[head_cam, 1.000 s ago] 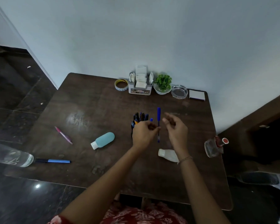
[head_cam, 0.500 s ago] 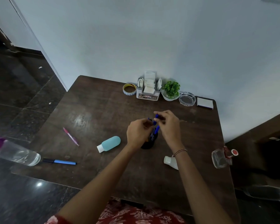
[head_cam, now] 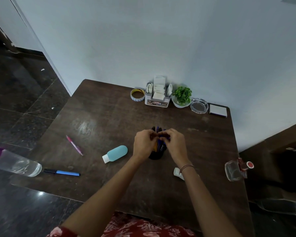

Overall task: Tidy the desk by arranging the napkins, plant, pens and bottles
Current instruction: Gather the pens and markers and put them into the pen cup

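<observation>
Pens (head_cam: 158,134) stand bunched upright in a dark holder (head_cam: 155,155) near the middle of the counter (head_cam: 109,117), and both hands meet right on top of them.

From the head view, the left hand (head_cam: 143,144) and the right hand (head_cam: 175,144) have their fingers curled in narrow around the pen tops. They seem to pinch the bunch, though the exact grip is hidden behind the knuckles.

Two more writing things lie loose, both well off to the left of the hands. A pink pen (head_cam: 74,145) lies on a diagonal, running from far-left to near-right. A blue marker (head_cam: 61,172) lies crosswise along the near edge, its dark end just beside a clear water bottle (head_cam: 15,162). I would judge the left hand the nearer one for either.

A teal bottle (head_cam: 117,153) lies on its side just left of the holder. A white bottle (head_cam: 178,173) lies partly under the right wrist. The napkin holder (head_cam: 157,98) and the plant (head_cam: 182,94) sit side by side against the wall.
</observation>
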